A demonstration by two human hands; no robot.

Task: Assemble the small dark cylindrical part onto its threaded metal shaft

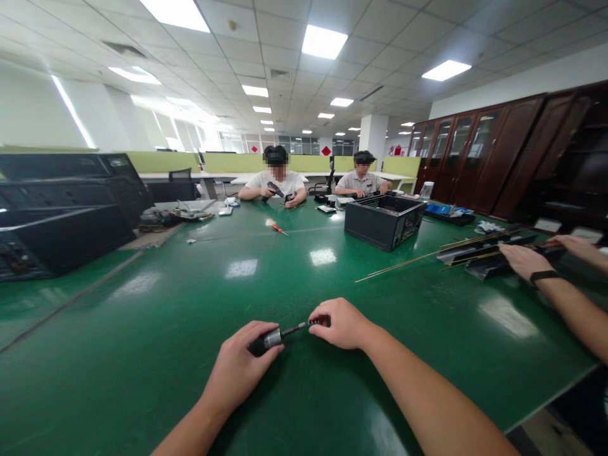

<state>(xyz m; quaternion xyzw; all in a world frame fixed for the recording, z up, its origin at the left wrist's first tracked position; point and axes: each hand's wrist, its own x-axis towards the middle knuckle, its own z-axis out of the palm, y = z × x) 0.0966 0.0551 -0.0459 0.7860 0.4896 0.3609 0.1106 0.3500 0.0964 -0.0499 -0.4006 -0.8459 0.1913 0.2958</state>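
My left hand (242,364) is wrapped round the body of a dark screwdriver (272,338) with a silver collar. Its thin shaft points right, toward my other hand. At the shaft's tip, my right hand (339,323) pinches a small dark piece (314,323) with shiny spots, largely covered by the fingers. Both hands are over the near middle of the green table (266,278).
A black computer case (375,225) stands beyond my right hand. Thin brass rods (403,261) and dark metal rails (484,266) lie at right, near another person's hands (525,261). An orange screwdriver (279,229) lies farther back. Black cases (61,234) stand left; two people sit opposite.
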